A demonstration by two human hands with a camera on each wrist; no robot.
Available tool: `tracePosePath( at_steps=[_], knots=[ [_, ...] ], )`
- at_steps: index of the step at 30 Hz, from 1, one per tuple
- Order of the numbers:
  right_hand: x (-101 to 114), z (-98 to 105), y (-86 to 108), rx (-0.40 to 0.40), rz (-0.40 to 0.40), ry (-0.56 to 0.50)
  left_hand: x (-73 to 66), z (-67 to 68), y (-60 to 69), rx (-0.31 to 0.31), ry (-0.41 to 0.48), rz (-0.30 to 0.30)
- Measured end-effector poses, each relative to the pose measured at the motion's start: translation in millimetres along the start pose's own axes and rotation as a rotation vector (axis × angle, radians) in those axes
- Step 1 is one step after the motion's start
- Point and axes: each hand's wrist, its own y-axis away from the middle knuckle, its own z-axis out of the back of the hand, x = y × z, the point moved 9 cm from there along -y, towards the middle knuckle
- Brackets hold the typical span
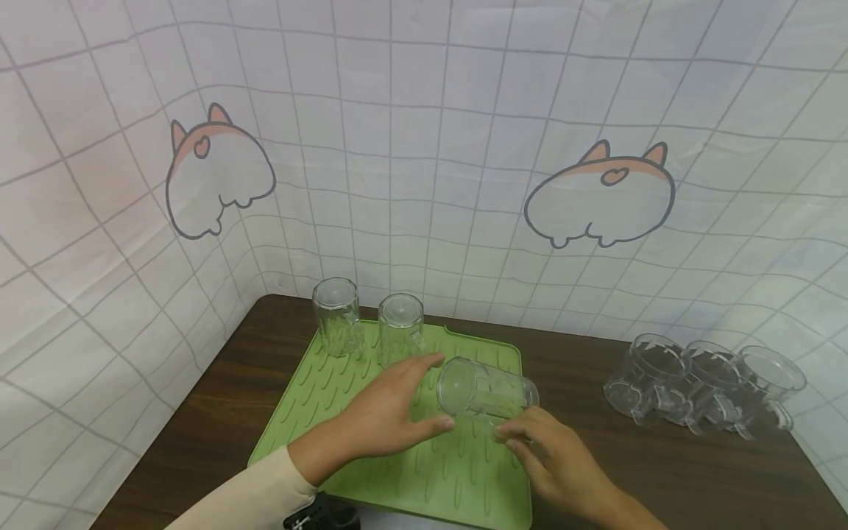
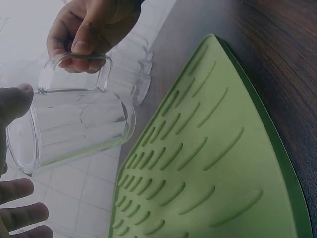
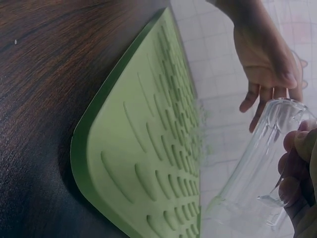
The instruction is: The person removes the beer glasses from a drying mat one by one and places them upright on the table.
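A clear glass mug (image 1: pixel 493 389) is held on its side above the green drying mat (image 1: pixel 457 471). The right hand (image 1: pixel 559 460) grips it by the handle, with thumb and fingers closed round the handle in the left wrist view. At the mug's left end is the left hand (image 1: pixel 377 412), its thumb and fingers spread apart and fairly straight. Whether the left hand touches the glass cannot be told. Two more glass mugs stand upside down at the mat's back left: one mug (image 1: pixel 336 316) at the corner, another mug (image 1: pixel 400 327) partly behind the left hand.
On the dark wooden table (image 1: pixel 225 397), three clear mugs (image 1: pixel 709 383) stand close together at the right. A white grid-patterned curtain (image 1: pixel 411 147) hangs behind and to the left. Something black (image 1: pixel 324 515) shows at the mat's front edge, below the left sleeve.
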Motion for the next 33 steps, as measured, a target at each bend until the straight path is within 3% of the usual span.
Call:
tracePosePath(
  at_steps=[8,26,33],
  knots=[
    [1,-4,1.0,0.002,0.014,-0.015,-6.9,-3.0,-4.9,0.024,0.033,0.001],
    [5,-4,-3.2,0.025,0.011,-0.024,-13.0,0.0,-10.1,0.009,0.024,-0.041],
    [5,-4,-3.2,0.022,0.028,-0.02,-14.7,-0.7,-10.1,0.011,0.075,-0.068]
  ],
)
